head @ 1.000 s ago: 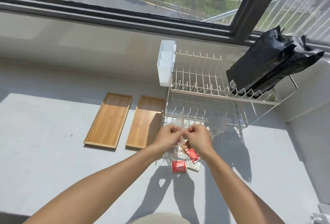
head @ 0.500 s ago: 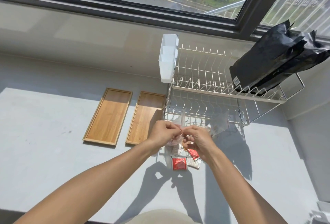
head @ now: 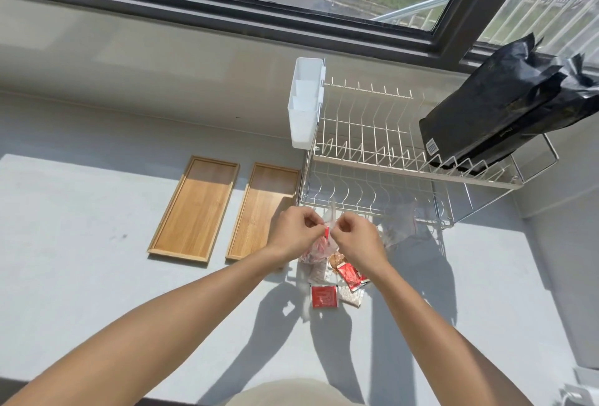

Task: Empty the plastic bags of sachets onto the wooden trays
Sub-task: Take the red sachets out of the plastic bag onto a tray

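Both hands, the left hand and right hand, pinched the neck of the clear plastic bag above loose sachets; it was best opened over the 2 bare wooden trays left of it.

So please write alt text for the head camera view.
Both hands, left hand and right hand, pinch the top of a clear plastic bag of sachets above a grey counter. Two empty wooden trays lie left; a dish rack stands behind.
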